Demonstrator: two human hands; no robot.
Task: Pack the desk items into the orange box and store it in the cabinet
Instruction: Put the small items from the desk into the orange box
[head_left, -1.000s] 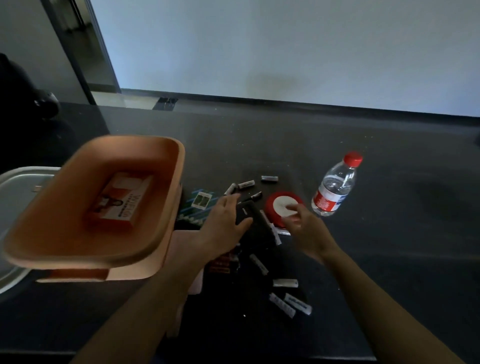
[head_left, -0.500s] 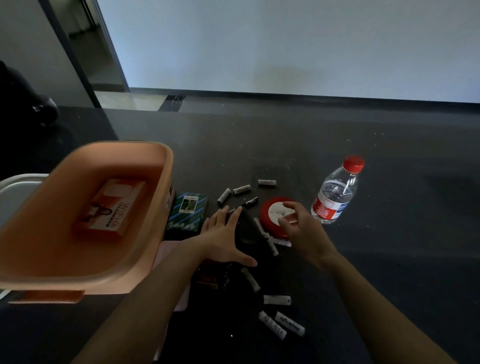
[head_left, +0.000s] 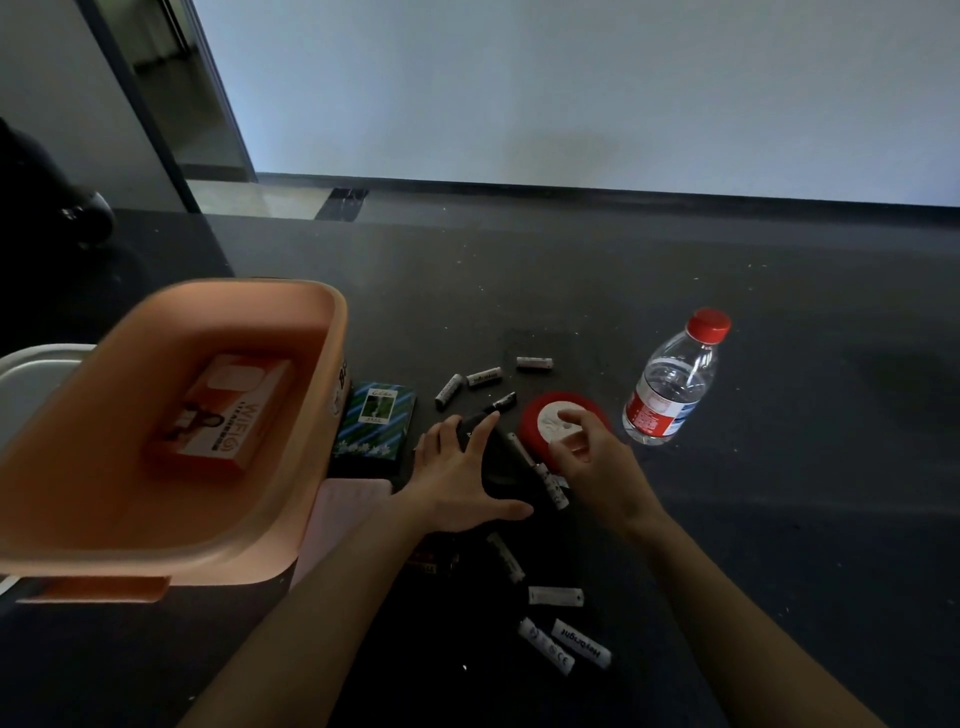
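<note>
Orange box (head_left: 291, 499) sits at left on dark desk (head_left: 779, 364), open top facing the camera, 1 orange-and-white carton (head_left: 223, 410) lying flat on its floor. White tray edge (head_left: 36, 364) shows behind the box at far left. Pink flat item (head_left: 348, 509) pokes out under the box's right side. Green patterned card pack (head_left: 376, 418) lies just beside the box's right wall.

Left hand (head_left: 457, 483) is spread wide, fingers splayed, palm down over a black object (head_left: 506, 462) whose shape I cannot make out in the dim light; thumb stretched toward the right. Right hand (head_left: 597, 457) is loosely curled, fingertips over the near edge of a red round disc with white centre (head_left: 550, 415); whether it pinches anything I cannot tell.

Batteries are scattered: 3 beyond the hands (head_left: 483, 376), 1 dark one (head_left: 503, 401) near the left fingertips, 1 between the hands (head_left: 550, 486), 4 nearer the camera between the forearms (head_left: 556, 596).

Clear water bottle with red cap (head_left: 670, 389) stands tilted in the wide-angle view, right of the disc, apart from it.
</note>
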